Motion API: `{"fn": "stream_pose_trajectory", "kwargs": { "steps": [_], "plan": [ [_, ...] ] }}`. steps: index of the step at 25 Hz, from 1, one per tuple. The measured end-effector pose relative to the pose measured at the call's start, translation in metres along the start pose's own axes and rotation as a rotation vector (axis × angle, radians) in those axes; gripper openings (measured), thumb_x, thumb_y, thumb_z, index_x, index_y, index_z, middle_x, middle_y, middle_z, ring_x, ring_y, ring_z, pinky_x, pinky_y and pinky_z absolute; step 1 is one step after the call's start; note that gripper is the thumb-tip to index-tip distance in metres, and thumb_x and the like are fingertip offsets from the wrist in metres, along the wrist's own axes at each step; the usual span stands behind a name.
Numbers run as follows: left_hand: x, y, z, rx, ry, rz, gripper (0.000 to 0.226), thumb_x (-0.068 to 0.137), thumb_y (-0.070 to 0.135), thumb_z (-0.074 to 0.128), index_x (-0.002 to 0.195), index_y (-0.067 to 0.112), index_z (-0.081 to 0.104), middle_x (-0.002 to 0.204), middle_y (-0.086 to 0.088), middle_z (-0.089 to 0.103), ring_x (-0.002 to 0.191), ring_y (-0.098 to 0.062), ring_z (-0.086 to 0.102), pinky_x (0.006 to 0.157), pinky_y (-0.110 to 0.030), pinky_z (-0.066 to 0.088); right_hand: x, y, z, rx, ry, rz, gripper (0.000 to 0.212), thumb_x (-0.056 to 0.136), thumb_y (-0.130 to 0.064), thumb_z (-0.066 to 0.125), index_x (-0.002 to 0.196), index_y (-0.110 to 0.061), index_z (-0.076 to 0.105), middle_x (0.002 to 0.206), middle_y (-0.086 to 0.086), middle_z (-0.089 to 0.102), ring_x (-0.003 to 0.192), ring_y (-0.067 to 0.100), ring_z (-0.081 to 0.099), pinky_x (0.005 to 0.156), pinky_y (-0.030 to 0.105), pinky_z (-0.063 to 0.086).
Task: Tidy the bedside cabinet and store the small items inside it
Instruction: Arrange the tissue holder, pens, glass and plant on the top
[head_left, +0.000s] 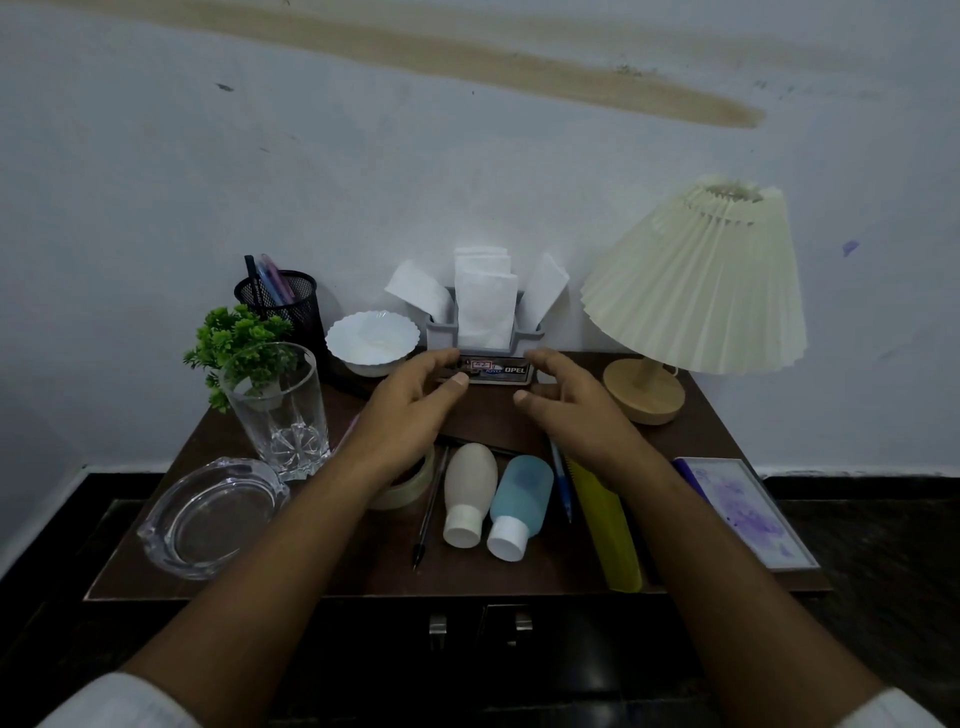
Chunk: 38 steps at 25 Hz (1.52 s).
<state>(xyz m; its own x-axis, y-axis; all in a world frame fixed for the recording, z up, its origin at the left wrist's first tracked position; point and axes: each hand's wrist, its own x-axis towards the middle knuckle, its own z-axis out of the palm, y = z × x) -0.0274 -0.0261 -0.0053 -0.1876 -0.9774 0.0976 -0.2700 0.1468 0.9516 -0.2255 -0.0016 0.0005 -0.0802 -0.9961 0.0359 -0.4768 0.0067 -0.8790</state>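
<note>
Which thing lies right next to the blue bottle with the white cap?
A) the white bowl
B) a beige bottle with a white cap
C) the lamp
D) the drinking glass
B: the beige bottle lies on its side directly left of the blue bottle, their sides nearly touching.

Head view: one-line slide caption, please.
Left hand and right hand flank the grey tissue holder on the cluttered bedside cabinet.

A stained pale wall (311, 156) rises above a dark floor (883, 519).
</note>
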Motion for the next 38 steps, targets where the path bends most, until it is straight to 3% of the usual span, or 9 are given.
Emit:
{"fn": "stream_pose_trajectory", "kwargs": {
  "steps": [3,7,10,13,16,26,29,33,38],
  "plan": [
    [-0.010,0.002,-0.004,0.317,0.061,0.146,0.035,0.098,0.029,0.062,0.132,0.027,0.064,0.125,0.007,0.065,0.110,-0.009,0.061,0.098,-0.037,0.052,-0.013,-0.007,-0.004,-0.221,0.027,-0.054,0.041,0.095,-0.025,0.066,0.136,-0.021,0.058,0.123,0.004,0.066,0.107,0.015,0.064,0.094,0.037,0.056],
    [-0.031,0.018,0.001,0.755,0.056,0.177,0.028,0.092,0.037,0.062,0.120,0.036,0.066,0.120,0.012,0.067,0.105,-0.012,0.064,0.084,-0.034,0.052,-0.033,-0.016,-0.002,-0.521,-0.011,-0.067,0.040,0.088,-0.041,0.072,0.120,-0.019,0.064,0.109,0.000,0.066,0.097,0.015,0.061,0.076,0.031,0.049],
    [-0.047,0.025,0.010,0.946,-0.004,0.151,0.025,0.089,0.041,0.060,0.111,0.032,0.064,0.109,0.009,0.068,0.105,-0.018,0.064,0.082,-0.037,0.051,-0.047,-0.014,0.004,-0.657,-0.113,0.047,0.036,0.083,-0.052,0.072,0.093,-0.022,0.055,0.090,-0.003,0.056,0.087,0.017,0.056,0.060,0.030,0.038],
    [-0.062,0.026,0.020,1.047,-0.057,0.125,0.030,0.090,0.038,0.061,0.117,0.025,0.062,0.111,0.001,0.068,0.106,-0.023,0.062,0.081,-0.038,0.049,-0.060,-0.014,0.009,-0.656,-0.118,0.106,0.035,0.086,-0.047,0.071,0.093,-0.019,0.052,0.087,-0.001,0.054,0.081,0.016,0.054,0.059,0.031,0.040],
    [-0.069,0.024,0.023,0.997,-0.080,0.046,0.033,0.091,0.034,0.063,0.121,0.019,0.060,0.115,-0.005,0.066,0.107,-0.027,0.062,0.085,-0.041,0.052,-0.069,-0.016,0.017,-0.517,-0.098,0.185,0.039,0.086,-0.042,0.072,0.107,-0.014,0.054,0.097,0.006,0.060,0.086,0.022,0.064,0.071,0.044,0.059],
    [-0.073,0.025,0.013,0.608,-0.137,-0.189,0.070,0.077,0.034,0.081,0.137,0.017,0.048,0.129,-0.008,0.061,0.116,-0.029,0.059,0.095,-0.043,0.052,-0.092,-0.020,0.023,-0.266,-0.031,0.246,0.048,0.081,-0.035,0.080,0.116,-0.020,0.050,0.106,0.003,0.060,0.089,0.023,0.068,0.066,0.048,0.063],
    [-0.077,0.028,0.010,0.483,-0.063,-0.134,0.056,0.077,0.031,0.079,0.127,0.021,0.057,0.117,-0.004,0.067,0.106,-0.025,0.064,0.091,-0.044,0.054,-0.095,-0.021,0.018,-0.160,0.016,0.235,0.056,0.084,-0.027,0.080,0.130,-0.016,0.051,0.113,0.004,0.059,0.093,0.022,0.068,0.069,0.045,0.064],
    [-0.068,0.042,0.006,0.425,0.061,-0.051,0.032,0.077,0.031,0.077,0.105,0.023,0.064,0.099,0.001,0.069,0.093,-0.021,0.065,0.078,-0.036,0.052,-0.087,-0.026,0.009,-0.132,0.168,0.087,0.040,0.084,-0.024,0.079,0.117,-0.020,0.055,0.118,0.006,0.065,0.096,0.022,0.069,0.074,0.044,0.063],
    [-0.049,0.053,0.004,0.399,0.129,0.090,0.039,0.078,0.027,0.075,0.114,0.024,0.062,0.103,0.002,0.070,0.093,-0.021,0.066,0.078,-0.037,0.056,-0.063,-0.041,-0.002,-0.225,0.342,-0.100,0.038,0.087,-0.023,0.075,0.119,-0.017,0.054,0.115,0.003,0.065,0.097,0.016,0.066,0.075,0.031,0.061]
  ]
}}
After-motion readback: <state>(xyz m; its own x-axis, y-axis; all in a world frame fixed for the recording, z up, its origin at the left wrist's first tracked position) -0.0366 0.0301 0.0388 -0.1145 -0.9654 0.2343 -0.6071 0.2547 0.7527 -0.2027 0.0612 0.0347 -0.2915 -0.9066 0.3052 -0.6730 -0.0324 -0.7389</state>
